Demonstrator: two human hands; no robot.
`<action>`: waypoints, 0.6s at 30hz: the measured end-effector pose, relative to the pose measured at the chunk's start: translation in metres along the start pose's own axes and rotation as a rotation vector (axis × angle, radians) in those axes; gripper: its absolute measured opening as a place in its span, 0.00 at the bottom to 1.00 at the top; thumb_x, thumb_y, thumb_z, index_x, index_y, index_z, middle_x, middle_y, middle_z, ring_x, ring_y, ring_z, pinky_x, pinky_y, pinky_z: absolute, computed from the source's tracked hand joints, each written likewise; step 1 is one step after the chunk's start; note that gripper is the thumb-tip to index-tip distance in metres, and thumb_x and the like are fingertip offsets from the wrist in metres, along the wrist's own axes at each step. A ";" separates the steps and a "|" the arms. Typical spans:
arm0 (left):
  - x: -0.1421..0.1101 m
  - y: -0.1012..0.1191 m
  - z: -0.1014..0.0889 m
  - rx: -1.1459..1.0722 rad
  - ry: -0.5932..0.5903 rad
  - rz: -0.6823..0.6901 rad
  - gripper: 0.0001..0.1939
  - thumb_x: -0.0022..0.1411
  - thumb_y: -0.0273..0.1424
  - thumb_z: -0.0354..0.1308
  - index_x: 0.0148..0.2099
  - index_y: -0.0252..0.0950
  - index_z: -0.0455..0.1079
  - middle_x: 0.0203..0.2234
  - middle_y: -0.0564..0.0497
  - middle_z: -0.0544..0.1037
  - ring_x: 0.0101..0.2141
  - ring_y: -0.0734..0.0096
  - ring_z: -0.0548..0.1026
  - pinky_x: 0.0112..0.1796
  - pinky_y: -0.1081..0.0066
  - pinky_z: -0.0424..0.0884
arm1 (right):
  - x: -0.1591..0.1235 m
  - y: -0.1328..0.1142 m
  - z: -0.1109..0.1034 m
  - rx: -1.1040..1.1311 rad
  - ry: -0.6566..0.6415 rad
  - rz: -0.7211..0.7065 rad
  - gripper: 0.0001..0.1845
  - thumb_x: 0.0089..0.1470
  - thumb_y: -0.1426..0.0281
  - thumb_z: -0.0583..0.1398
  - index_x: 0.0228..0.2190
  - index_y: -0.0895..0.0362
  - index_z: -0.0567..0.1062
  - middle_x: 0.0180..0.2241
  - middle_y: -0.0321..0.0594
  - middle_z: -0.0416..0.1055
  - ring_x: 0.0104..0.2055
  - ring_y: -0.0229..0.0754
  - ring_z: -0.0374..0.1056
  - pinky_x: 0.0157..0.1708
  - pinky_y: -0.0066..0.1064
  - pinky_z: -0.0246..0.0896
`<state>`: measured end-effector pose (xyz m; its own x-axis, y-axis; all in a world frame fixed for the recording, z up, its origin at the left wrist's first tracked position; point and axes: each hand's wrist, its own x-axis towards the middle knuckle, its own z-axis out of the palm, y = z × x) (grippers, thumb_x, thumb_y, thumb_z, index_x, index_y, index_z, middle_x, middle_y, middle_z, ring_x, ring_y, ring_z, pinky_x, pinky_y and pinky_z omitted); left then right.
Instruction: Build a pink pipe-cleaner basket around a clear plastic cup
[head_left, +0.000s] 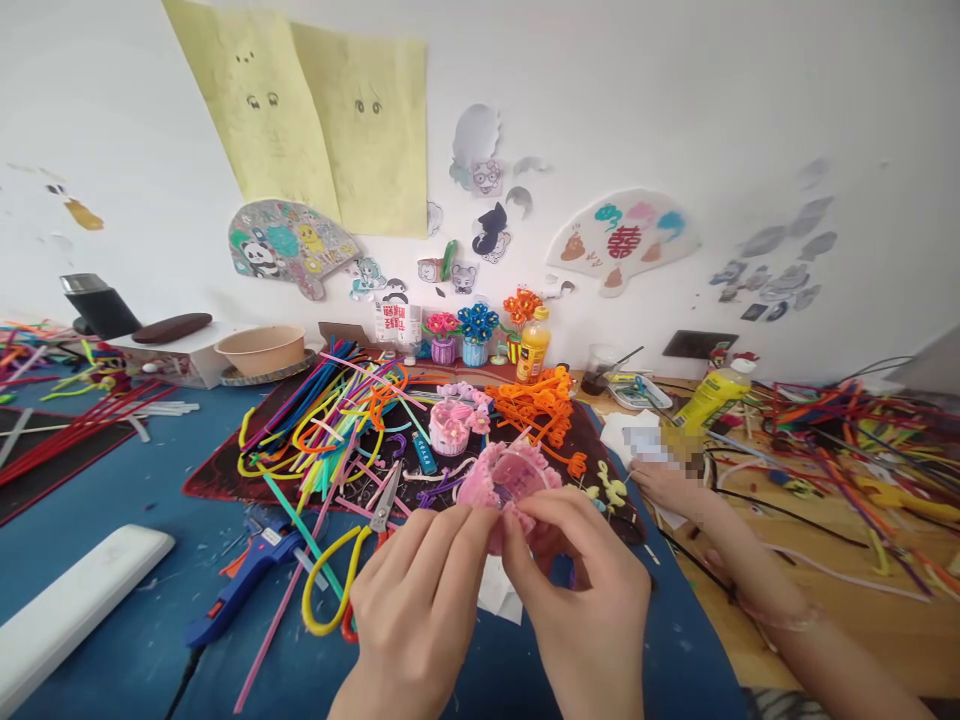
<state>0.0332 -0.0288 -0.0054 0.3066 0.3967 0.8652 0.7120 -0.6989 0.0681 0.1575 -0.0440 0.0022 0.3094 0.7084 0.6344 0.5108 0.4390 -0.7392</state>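
Between my two hands is a pink fuzzy cup [480,478], clear plastic inside with pink pipe cleaner around its wall and rim. My left hand [429,585] has its fingers closed on the near left side of the rim. From the right, my right hand [589,570] pinches the rim with thumb and fingertips. The cup tilts so that its opening shows; my fingers hide its near side. Scissors [384,505] with yellow and red handles lie just left of my left hand. A small pink pot with flowers [450,430] stands behind the cup.
A blue glue gun [251,580] and a white long case [90,610] lie left. Colourful pipe cleaners [330,410] and an orange bundle [536,405] cover the dark mat. Bottles [534,345] stand behind. Another person's arm [765,570] reaches in at right.
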 end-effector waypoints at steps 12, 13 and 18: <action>-0.005 0.005 0.006 0.166 0.017 0.004 0.07 0.64 0.19 0.57 0.45 0.26 0.70 0.31 0.43 0.80 0.32 0.66 0.77 0.35 0.69 0.70 | 0.001 -0.002 -0.001 -0.007 -0.040 -0.001 0.06 0.55 0.75 0.61 0.27 0.56 0.74 0.25 0.35 0.71 0.22 0.34 0.65 0.20 0.23 0.62; -0.006 0.005 0.007 0.166 0.024 -0.009 0.07 0.65 0.19 0.56 0.45 0.26 0.70 0.31 0.43 0.79 0.32 0.67 0.77 0.34 0.70 0.70 | 0.000 -0.002 -0.001 -0.008 -0.036 0.005 0.06 0.55 0.75 0.61 0.27 0.56 0.74 0.25 0.35 0.71 0.22 0.34 0.65 0.20 0.23 0.62; -0.008 0.006 0.012 0.163 0.015 -0.047 0.07 0.68 0.20 0.53 0.46 0.26 0.69 0.31 0.44 0.79 0.34 0.69 0.77 0.36 0.73 0.68 | -0.008 0.001 0.005 -0.041 0.038 0.017 0.05 0.55 0.76 0.61 0.29 0.55 0.74 0.27 0.35 0.70 0.22 0.33 0.63 0.22 0.24 0.61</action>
<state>0.0425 -0.0294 -0.0177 0.2614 0.4170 0.8705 0.8190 -0.5730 0.0286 0.1518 -0.0468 -0.0047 0.3486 0.6935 0.6305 0.5371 0.4035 -0.7408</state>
